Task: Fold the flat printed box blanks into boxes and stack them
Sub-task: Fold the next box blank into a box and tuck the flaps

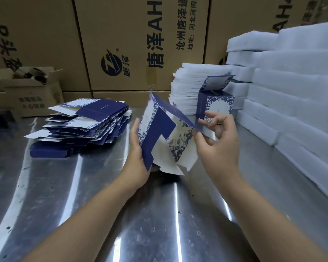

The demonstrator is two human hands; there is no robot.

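Note:
A blue-and-white printed box blank [159,133] is held half opened above the steel table [102,214], its flaps hanging loose below. My left hand [137,159] holds its left side, fingers hidden behind the card. My right hand [216,140] pinches the blank's right panel edge between thumb and fingers. A messy pile of flat blanks [83,127] lies at the left. One folded box [215,104] stands behind my right hand with its lid flap up.
White foam slabs [292,95] are stacked along the right side. A stack of thin white foam sheets [189,87] stands behind the folded box. Large brown cartons [131,44] wall off the back. A small open carton [32,89] sits at the back left.

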